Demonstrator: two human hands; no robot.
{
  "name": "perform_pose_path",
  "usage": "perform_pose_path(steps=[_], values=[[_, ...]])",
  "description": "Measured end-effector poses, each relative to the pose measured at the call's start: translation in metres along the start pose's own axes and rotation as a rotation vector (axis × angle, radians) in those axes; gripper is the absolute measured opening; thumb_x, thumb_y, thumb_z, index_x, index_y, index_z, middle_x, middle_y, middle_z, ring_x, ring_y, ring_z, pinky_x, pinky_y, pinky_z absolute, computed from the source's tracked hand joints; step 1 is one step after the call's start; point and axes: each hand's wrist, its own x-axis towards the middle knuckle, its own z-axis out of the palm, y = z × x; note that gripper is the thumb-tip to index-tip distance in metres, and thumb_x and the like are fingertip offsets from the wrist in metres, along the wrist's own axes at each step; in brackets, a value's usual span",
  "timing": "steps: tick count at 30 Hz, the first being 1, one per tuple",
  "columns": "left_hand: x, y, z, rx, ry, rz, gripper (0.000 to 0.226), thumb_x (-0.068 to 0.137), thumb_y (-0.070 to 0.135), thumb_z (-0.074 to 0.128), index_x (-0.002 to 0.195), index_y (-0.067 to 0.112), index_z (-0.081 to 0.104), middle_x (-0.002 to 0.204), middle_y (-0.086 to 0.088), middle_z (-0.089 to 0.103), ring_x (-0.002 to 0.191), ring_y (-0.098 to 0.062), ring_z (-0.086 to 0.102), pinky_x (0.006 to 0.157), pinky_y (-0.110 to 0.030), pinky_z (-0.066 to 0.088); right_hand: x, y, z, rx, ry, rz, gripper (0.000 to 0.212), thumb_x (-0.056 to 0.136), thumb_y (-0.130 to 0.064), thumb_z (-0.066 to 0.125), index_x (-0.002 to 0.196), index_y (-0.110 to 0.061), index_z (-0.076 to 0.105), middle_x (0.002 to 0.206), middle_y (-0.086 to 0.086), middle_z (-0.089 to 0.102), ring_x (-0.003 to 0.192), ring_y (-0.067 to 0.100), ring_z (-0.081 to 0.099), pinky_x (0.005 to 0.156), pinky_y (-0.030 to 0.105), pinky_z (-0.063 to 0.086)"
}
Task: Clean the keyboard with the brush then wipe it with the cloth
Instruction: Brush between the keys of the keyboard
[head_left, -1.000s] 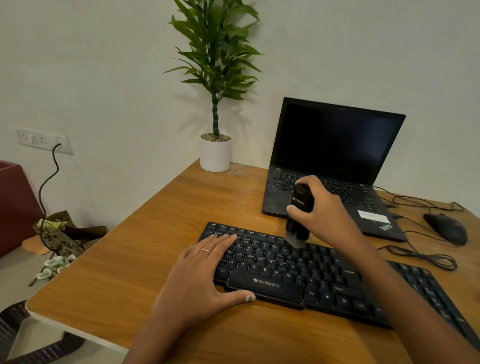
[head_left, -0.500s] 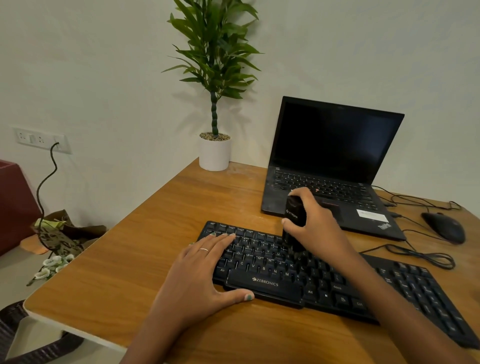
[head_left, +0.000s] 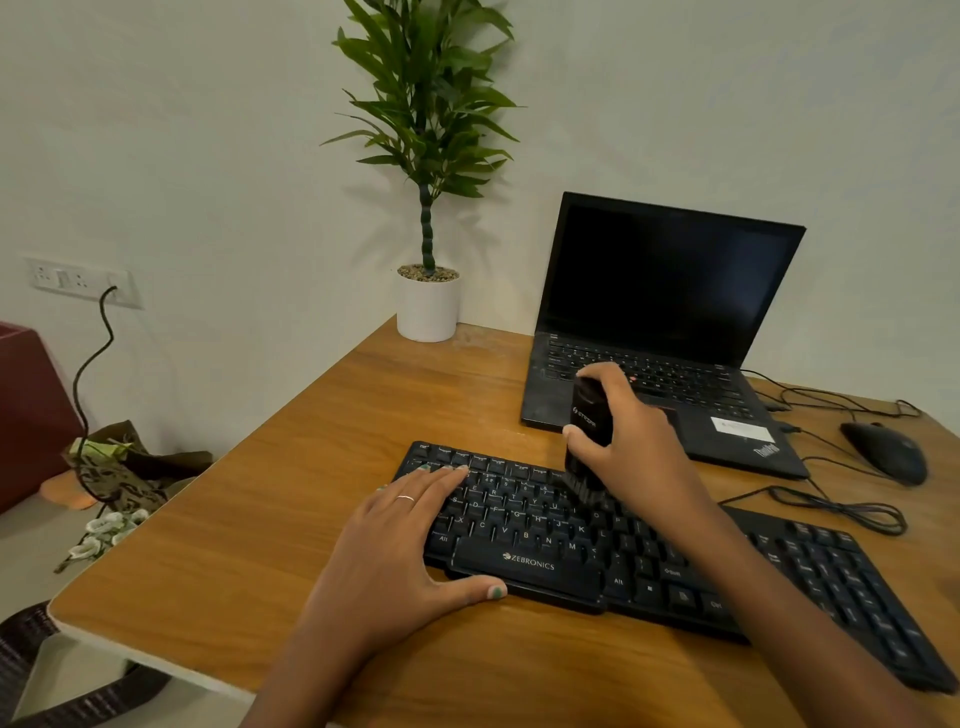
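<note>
The black keyboard is lying across the wooden desk, just in front of the open laptop. The right hand is gripping the black brush upright — bristles touching the keys near the upper rows. The left hand is resting flat, fingers straight, on the keyboard's left end, thumb along its front edge. A mouse and a potted plant are sitting farther back — well apart.

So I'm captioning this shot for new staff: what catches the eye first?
The right hand holding a black brush upright, bristles on the black keyboard at table centre. The left hand rests flat on the keyboard's left end. Behind stand a dark-screened laptop and potted plant.
</note>
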Motion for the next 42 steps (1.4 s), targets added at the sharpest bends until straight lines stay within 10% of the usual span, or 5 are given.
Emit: perform_pose_path(steps=[42], values=[[-0.001, 0.0, 0.001, -0.024, -0.005, -0.016, 0.105, 0.06, 0.096, 0.037, 0.149, 0.045, 0.011, 0.143, 0.032, 0.015, 0.13, 0.012, 0.007, 0.108, -0.016, 0.006, -0.014, -0.004, -0.01, 0.128, -0.075, 0.04, 0.041, 0.086, -0.024, 0.063, 0.116, -0.029, 0.036, 0.088, -0.007, 0.053, 0.07, 0.009, 0.06, 0.047, 0.016, 0.047]])
